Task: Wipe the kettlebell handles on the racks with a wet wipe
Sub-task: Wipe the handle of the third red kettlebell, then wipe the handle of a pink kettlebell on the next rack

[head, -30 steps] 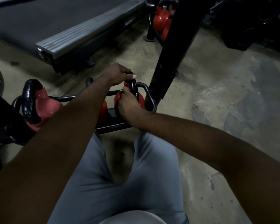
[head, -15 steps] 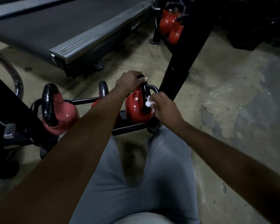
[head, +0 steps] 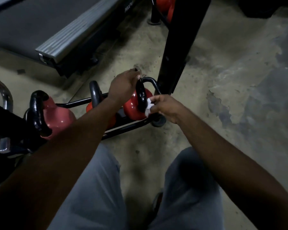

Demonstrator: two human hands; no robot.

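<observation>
Now at handle (head: pixel 140 97) of rightmost kettlebell (head: pixel 131 110): black loop standing upright on red body, at right end of low rack (head: pixel 123 128), just beside black upright post (head: pixel 178 47). Long axis of near leg: top-to-bottom in view, leaning slightly away. Gripped at crown by left hand (head: pixel 123 83), fingers curled over top of loop, prob. to steady it. Touched low on near-right leg by wet wipe (head: pixel 149 106), a bunched white wad pinched betw. thumb & fingertips of right hand (head: pixel 165 107).

Key relation: handle just left of right hand, wipe already on it, so right hand nearer the work. Likely calls for a stroke up along the leg toward left-hand fingers, then over the crown, w/ left hand shifting out of the way. Looks mid-wipe on this bell.

Counts: 3 kettlebells on low rack, incl. smaller red one (head: pixel 95 92) in middle & pinkish one (head: pixel 56 117) at left, neither touched. At least 2 more red bells (head: pixel 164 4) on far rack (head: pixel 154 14) at top edge, cropped, exact no. unclear. 1 wipe, 2 hands, both occupied.

Around: treadmill (head: pixel 56 30) back left, chrome tube (head: pixel 5 95) far left, worn concrete floor (head: pixel 223 80), grey trouser legs (head: pixel 93 188) below.
</observation>
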